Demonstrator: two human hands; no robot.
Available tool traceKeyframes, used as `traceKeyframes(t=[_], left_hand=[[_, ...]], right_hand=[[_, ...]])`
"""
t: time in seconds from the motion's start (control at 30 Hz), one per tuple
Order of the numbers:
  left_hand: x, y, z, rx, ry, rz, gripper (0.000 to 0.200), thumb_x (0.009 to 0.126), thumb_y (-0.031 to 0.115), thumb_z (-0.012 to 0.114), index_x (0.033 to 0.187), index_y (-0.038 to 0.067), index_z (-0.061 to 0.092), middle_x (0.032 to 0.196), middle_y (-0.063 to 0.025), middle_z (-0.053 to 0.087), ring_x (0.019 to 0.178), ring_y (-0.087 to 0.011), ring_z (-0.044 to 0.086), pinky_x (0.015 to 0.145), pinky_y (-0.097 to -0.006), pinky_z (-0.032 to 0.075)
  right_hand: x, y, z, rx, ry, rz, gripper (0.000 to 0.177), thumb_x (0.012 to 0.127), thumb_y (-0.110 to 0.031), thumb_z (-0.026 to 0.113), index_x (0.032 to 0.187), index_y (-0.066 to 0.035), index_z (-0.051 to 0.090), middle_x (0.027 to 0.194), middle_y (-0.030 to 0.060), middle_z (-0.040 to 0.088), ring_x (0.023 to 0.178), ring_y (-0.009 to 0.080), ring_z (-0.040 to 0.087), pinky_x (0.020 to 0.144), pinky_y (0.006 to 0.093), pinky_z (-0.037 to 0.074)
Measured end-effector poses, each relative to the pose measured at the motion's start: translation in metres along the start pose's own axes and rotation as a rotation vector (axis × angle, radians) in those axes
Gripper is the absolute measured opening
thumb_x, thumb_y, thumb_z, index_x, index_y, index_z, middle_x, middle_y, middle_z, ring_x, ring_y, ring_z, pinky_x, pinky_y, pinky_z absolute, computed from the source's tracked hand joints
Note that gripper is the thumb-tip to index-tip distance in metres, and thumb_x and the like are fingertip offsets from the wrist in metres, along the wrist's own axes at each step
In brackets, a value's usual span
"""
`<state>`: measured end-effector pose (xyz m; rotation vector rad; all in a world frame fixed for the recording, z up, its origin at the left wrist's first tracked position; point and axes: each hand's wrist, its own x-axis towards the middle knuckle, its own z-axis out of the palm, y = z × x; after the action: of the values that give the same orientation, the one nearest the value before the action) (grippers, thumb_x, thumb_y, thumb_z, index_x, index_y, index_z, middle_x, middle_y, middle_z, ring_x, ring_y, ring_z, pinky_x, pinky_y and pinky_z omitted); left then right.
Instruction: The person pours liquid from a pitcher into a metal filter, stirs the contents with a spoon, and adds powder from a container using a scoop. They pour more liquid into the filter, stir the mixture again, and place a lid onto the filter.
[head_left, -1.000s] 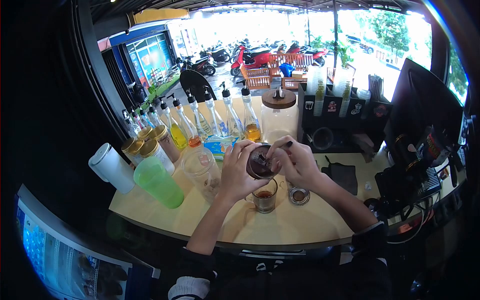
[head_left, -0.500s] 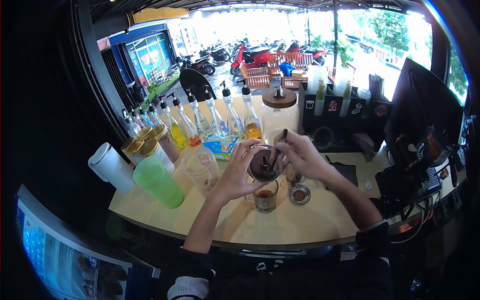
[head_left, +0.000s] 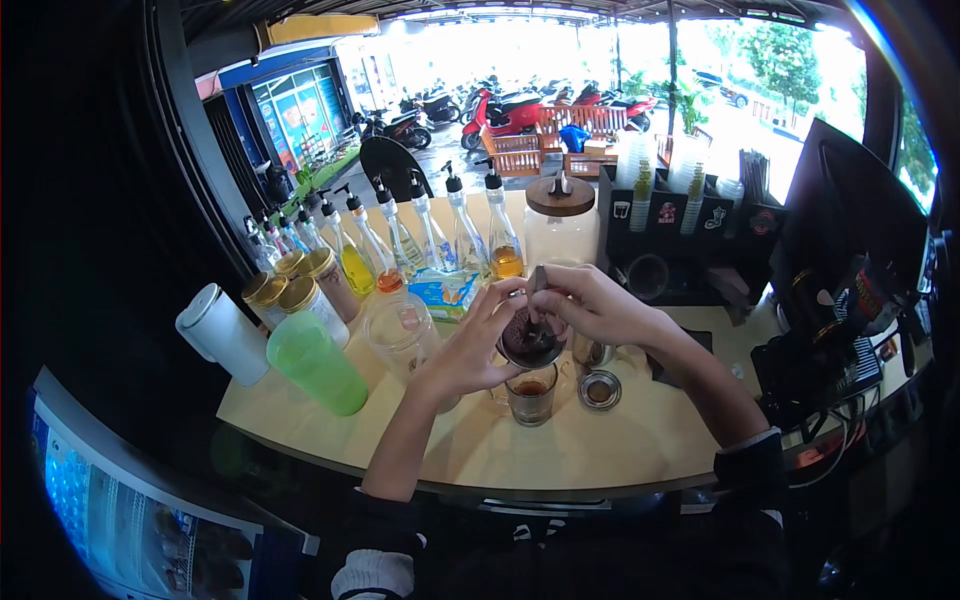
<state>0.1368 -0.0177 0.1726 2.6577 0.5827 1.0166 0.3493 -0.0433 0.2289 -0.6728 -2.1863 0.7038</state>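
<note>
My left hand (head_left: 472, 345) holds a small round metal filter cup (head_left: 530, 340) with dark grounds inside, tilted above a short glass (head_left: 530, 393) of brown liquid on the counter. My right hand (head_left: 590, 305) grips a thin dark spoon-like stick (head_left: 537, 290) and pokes its tip into the filter cup. Right of the glass lies a small round metal lid (head_left: 599, 390).
A green tumbler (head_left: 315, 365), a white lidded cup (head_left: 222, 335), gold-lidded jars (head_left: 290, 290) and a clear plastic jar (head_left: 402, 335) stand at the left. Pump syrup bottles (head_left: 440, 235) line the back, beside a large wooden-lidded jar (head_left: 558, 225). A black organiser (head_left: 690, 225) and devices (head_left: 830, 350) fill the right.
My right hand rose and shifted over the filter cup, bringing the stick down into it. My left hand lowered the cup slightly toward the glass.
</note>
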Motion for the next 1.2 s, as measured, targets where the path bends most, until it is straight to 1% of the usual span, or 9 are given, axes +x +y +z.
traceKeyframes(t=[0.1, 0.2, 0.3, 0.43, 0.5, 0.73, 0.83, 0.97, 1.2], left_hand=[[0.001, 0.003, -0.002, -0.019, -0.005, -0.003, 0.076, 0.063, 0.016, 0.080, 0.127, 0.005, 0.043, 0.135, -0.0131, 0.035, 0.128, -0.0347, 0.035, 0.107, -0.0434, 0.033], [-0.001, 0.003, -0.001, -0.014, -0.002, -0.005, 0.076, 0.062, 0.016, 0.080, 0.127, 0.004, 0.043, 0.135, -0.0133, 0.035, 0.128, -0.0351, 0.035, 0.108, -0.0429, 0.034], [-0.001, 0.000, 0.005, 0.002, 0.020, 0.019, 0.076, 0.062, 0.015, 0.080, 0.128, 0.005, 0.043, 0.135, -0.0133, 0.035, 0.129, -0.0352, 0.034, 0.108, -0.0427, 0.034], [0.001, 0.006, 0.000, -0.046, -0.013, -0.007, 0.077, 0.061, 0.014, 0.080, 0.128, 0.006, 0.043, 0.136, -0.0126, 0.035, 0.129, -0.0350, 0.034, 0.108, -0.0431, 0.033], [0.001, 0.004, 0.003, -0.027, -0.004, -0.011, 0.076, 0.061, 0.015, 0.081, 0.127, 0.006, 0.044, 0.136, -0.0125, 0.035, 0.129, -0.0347, 0.035, 0.108, -0.0434, 0.033], [0.000, 0.007, 0.002, -0.007, 0.040, -0.103, 0.078, 0.059, 0.026, 0.084, 0.125, 0.007, 0.047, 0.133, -0.0116, 0.040, 0.124, -0.0341, 0.041, 0.106, -0.0431, 0.034], [-0.001, 0.004, 0.003, 0.038, 0.062, -0.119, 0.079, 0.055, 0.022, 0.087, 0.122, 0.006, 0.049, 0.131, -0.0125, 0.043, 0.125, -0.0314, 0.042, 0.106, -0.0401, 0.036], [-0.002, 0.004, 0.001, 0.077, 0.059, -0.119, 0.079, 0.053, 0.024, 0.087, 0.120, 0.006, 0.050, 0.124, -0.0116, 0.049, 0.122, -0.0302, 0.045, 0.104, -0.0405, 0.037], [-0.006, 0.001, 0.002, 0.063, 0.150, -0.220, 0.075, 0.050, 0.028, 0.090, 0.114, 0.005, 0.057, 0.113, -0.0095, 0.056, 0.109, -0.0262, 0.055, 0.098, -0.0374, 0.042]], right_hand=[[0.000, 0.002, -0.005, 0.031, 0.064, 0.072, 0.014, 0.098, -0.010, 0.045, 0.092, 0.001, 0.052, 0.077, 0.0049, 0.059, 0.060, 0.0089, 0.057, 0.056, 0.0245, 0.049], [0.000, -0.003, 0.000, 0.022, -0.024, 0.064, 0.016, 0.098, -0.013, 0.047, 0.092, 0.001, 0.050, 0.065, 0.0077, 0.057, 0.056, 0.0128, 0.059, 0.053, 0.0279, 0.049], [-0.002, 0.004, 0.007, 0.024, -0.005, 0.008, 0.016, 0.098, -0.013, 0.046, 0.093, 0.001, 0.051, 0.064, 0.0064, 0.057, 0.055, 0.0115, 0.059, 0.051, 0.0269, 0.048], [-0.004, 0.005, 0.000, 0.113, 0.095, 0.168, 0.016, 0.099, -0.010, 0.043, 0.094, 0.002, 0.052, 0.077, 0.0041, 0.060, 0.059, 0.0074, 0.056, 0.054, 0.0227, 0.047], [-0.008, 0.011, 0.008, 0.156, 0.079, 0.142, 0.016, 0.099, -0.014, 0.045, 0.096, 0.001, 0.051, 0.072, 0.0024, 0.059, 0.054, 0.0068, 0.056, 0.050, 0.0223, 0.047], [-0.020, 0.025, 0.013, 0.541, 0.383, 0.084, 0.018, 0.101, -0.017, 0.040, 0.102, 0.000, 0.047, 0.091, 0.0133, 0.062, 0.063, 0.0144, 0.062, 0.054, 0.0276, 0.056], [-0.029, 0.029, 0.005, 0.687, 0.512, 0.076, 0.016, 0.100, -0.017, 0.041, 0.101, -0.002, 0.045, 0.090, 0.0153, 0.062, 0.062, 0.0161, 0.062, 0.051, 0.0292, 0.055], [-0.045, 0.020, -0.002, 0.702, 0.694, 0.002, 0.014, 0.098, -0.018, 0.040, 0.100, -0.005, 0.044, 0.086, 0.0182, 0.060, 0.055, 0.0187, 0.058, 0.043, 0.0297, 0.052], [-0.112, 0.044, -0.007, 0.667, 0.788, 0.056, 0.014, 0.100, -0.017, 0.039, 0.096, -0.004, 0.044, 0.086, 0.0163, 0.058, 0.058, 0.0168, 0.055, 0.047, 0.0277, 0.049]])
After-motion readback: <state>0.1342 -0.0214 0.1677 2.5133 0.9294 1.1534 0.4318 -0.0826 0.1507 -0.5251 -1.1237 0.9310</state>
